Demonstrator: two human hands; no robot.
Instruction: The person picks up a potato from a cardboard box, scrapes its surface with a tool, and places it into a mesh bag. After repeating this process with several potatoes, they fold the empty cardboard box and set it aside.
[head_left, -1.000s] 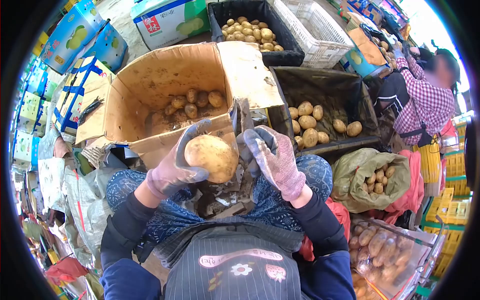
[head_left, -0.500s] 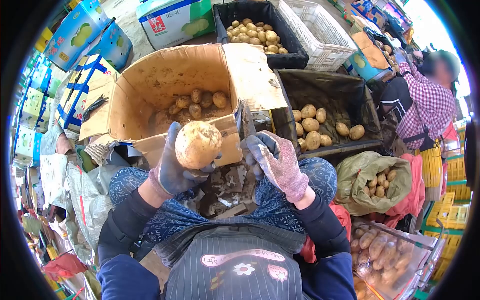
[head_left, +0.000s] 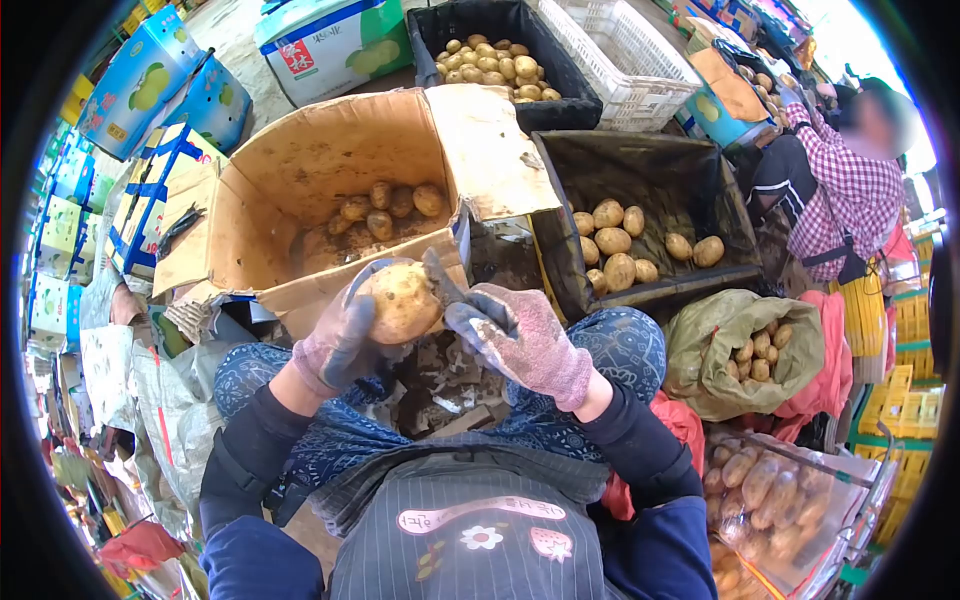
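Observation:
My left hand (head_left: 345,325), in a grey-and-pink glove, is closed around a large pale potato (head_left: 400,302). My right hand (head_left: 525,335), gloved the same way, grips a knife whose dark, dirty blade (head_left: 441,275) lies against the potato's right side. The knife's handle is hidden in my fingers. Just beyond both hands stands an open cardboard box (head_left: 330,140) with several potatoes (head_left: 380,225) on its soiled bottom. To the right, a black-lined crate (head_left: 650,165) holds more potatoes (head_left: 612,241).
Farther back are another black-lined crate (head_left: 585,112) of potatoes and a white plastic basket (head_left: 650,95). At right sit a green sack (head_left: 690,350) and a clear bag (head_left: 770,500), both with potatoes. A person in a checked shirt (head_left: 850,200) works at the far right.
My right hand has moved left, bringing the knife blade from beside the potato onto its right side. The potato has turned and shifted slightly. The whole view has shifted a little.

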